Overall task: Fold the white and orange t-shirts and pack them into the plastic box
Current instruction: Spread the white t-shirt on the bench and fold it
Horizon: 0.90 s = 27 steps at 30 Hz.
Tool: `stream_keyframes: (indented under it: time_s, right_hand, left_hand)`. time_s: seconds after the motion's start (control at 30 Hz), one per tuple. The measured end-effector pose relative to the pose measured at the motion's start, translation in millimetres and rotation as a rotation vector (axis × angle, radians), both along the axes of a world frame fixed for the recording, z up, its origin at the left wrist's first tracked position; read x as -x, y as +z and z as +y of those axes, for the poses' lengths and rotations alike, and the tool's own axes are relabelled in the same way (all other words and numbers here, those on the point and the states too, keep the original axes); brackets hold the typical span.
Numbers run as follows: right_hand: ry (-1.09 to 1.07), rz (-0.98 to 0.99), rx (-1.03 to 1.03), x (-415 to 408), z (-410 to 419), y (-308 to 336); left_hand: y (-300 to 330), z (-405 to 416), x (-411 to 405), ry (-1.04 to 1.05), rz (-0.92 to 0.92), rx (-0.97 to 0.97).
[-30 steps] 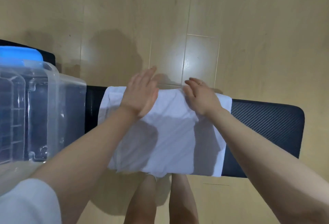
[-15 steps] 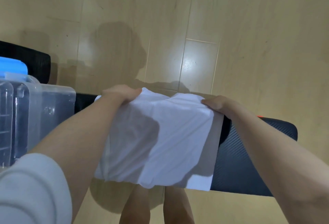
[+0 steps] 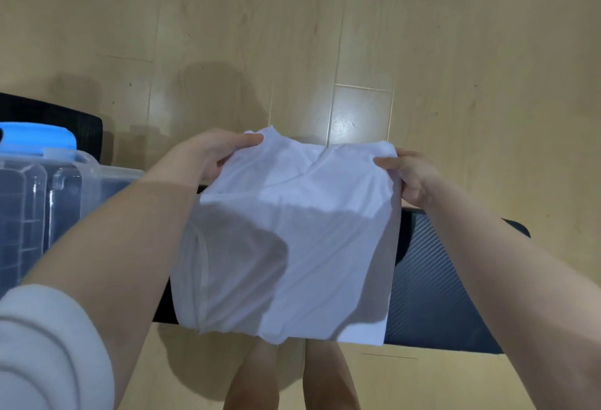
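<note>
The folded white t-shirt is lifted at its far edge above a black bench. My left hand pinches the shirt's far left corner. My right hand pinches its far right corner. The near edge of the shirt hangs down over the bench's front edge. The clear plastic box stands at the left, just beyond my left forearm. No orange t-shirt is in view.
A blue lid sits behind the box, leaning by a black object. Light wooden floor spreads all around. Bare legs show below the bench's front edge.
Both hands went from pressing flat on the shirt to gripping its far corners, and the far edge has risen off the bench toward me.
</note>
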State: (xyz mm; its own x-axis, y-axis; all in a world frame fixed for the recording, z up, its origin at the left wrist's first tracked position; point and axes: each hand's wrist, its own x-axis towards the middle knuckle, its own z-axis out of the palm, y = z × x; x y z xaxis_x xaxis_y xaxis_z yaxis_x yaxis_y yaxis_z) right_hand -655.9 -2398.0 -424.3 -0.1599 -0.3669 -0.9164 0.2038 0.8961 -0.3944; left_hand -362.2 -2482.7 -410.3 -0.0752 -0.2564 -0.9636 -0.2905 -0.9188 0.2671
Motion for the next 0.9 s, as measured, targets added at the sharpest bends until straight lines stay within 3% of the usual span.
stream_keyframes:
  time_s: [0.13,0.23,0.33,0.5,0.67,0.73,0.9]
  right_hand:
    - [0.009,-0.02,0.204,-1,19,34]
    - [0.118,0.166,0.302,-10,47,55]
    - [0.391,0.451,0.403,-21,74,65]
    - [0.805,0.813,0.486,-26,110,54]
    - [1.032,0.876,0.346,-29,149,31]
    - [0.905,0.789,0.288,-35,158,24]
    - [0.279,0.722,0.118,-55,152,21]
  left_hand:
    - [46,23,0,-0.141,0.01,0.327]
    - [69,55,2,-0.208,0.008,0.562]
    - [68,77,-5,-0.309,-0.034,0.689]
    - [47,104,-29,-0.692,-0.186,0.87]
    - [28,127,-52,-1.173,-0.366,0.878]
    - [20,137,-54,-1.284,-0.472,0.902]
    - [8,156,-48,-1.388,-0.563,1.082]
